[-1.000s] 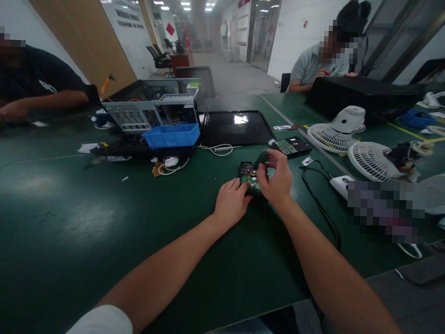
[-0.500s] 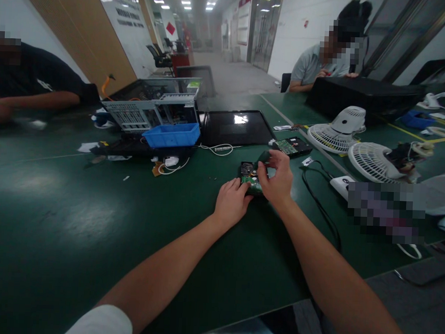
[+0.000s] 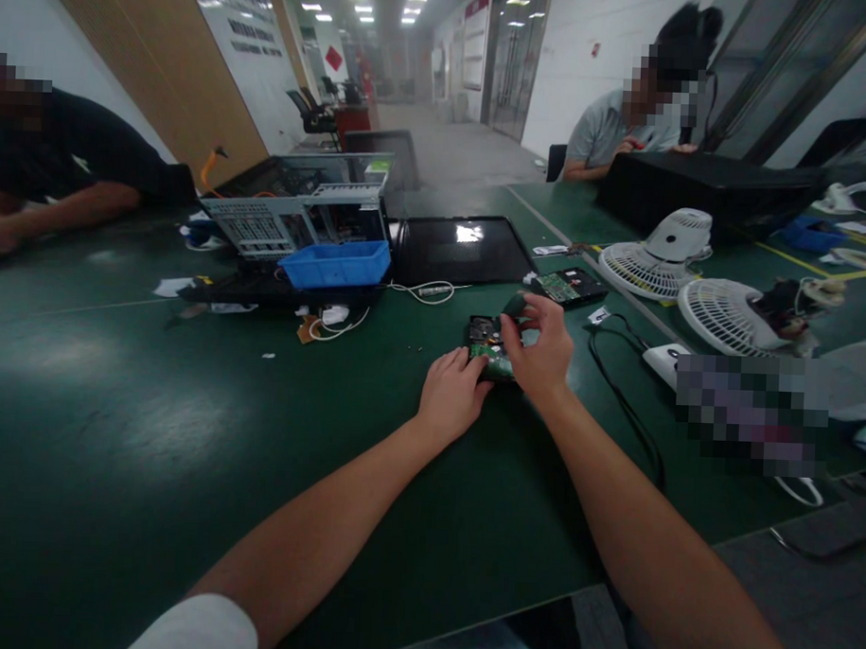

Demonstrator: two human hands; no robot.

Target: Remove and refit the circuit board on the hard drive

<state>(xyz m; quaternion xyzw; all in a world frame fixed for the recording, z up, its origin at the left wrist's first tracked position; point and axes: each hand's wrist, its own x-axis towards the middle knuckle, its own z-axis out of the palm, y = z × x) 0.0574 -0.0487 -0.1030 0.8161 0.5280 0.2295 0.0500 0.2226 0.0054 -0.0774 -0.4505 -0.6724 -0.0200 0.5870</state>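
A hard drive (image 3: 481,328) lies on the green table with its green circuit board facing up. My left hand (image 3: 453,393) grips its near left edge, fingers over the board and thumb along the front side. Above the drive's right part, my right hand (image 3: 542,352) is closed around what looks like a screwdriver (image 3: 514,306), its dark rounded handle upright between thumb and fingers. The tool's tip is hidden behind the hand. A second hard drive (image 3: 571,286), also with a green board, rests a little farther back to the right.
Behind are an opened computer case (image 3: 295,216), a blue tray (image 3: 336,264) and a black panel (image 3: 464,250). To the right lie a black cable (image 3: 619,397), a white power strip (image 3: 663,359) and white fan parts (image 3: 718,311). Two people sit across the table.
My hands and the hard drive stay almost in place. A small white scrap on the table has slid right. The arm of the person at left has shifted.
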